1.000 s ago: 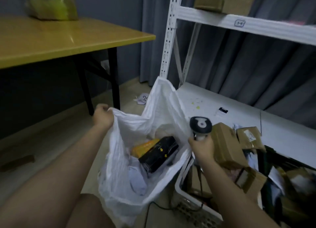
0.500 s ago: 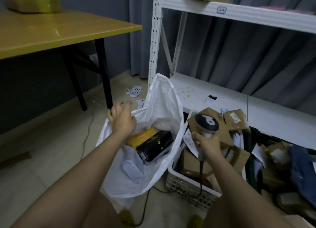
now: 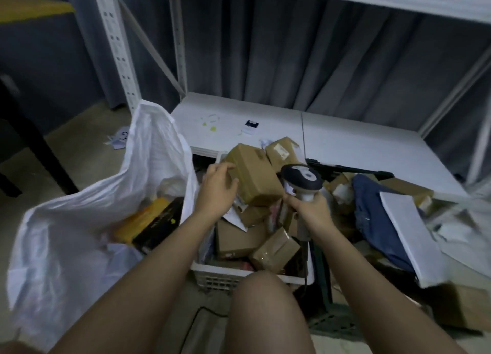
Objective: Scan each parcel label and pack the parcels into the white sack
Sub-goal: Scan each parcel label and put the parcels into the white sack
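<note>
Reaching with your left hand [image 3: 216,191], fingers half-closed on the top cardboard parcel [image 3: 252,177] at the white basket's [image 3: 220,272] far-left corner, grip it firmly and turn its label toward the scanner [image 3: 301,178] clenched in your right hand [image 3: 309,210].

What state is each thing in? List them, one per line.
White sack: mouth open, upright, parcels inside.
Black box: lying in the sack beside a yellow parcel.
Cardboard box: tilted on top of the pile, left hand on it.
Scanner: gripped upright in right hand.
White basket: heaped with parcels.
</note>
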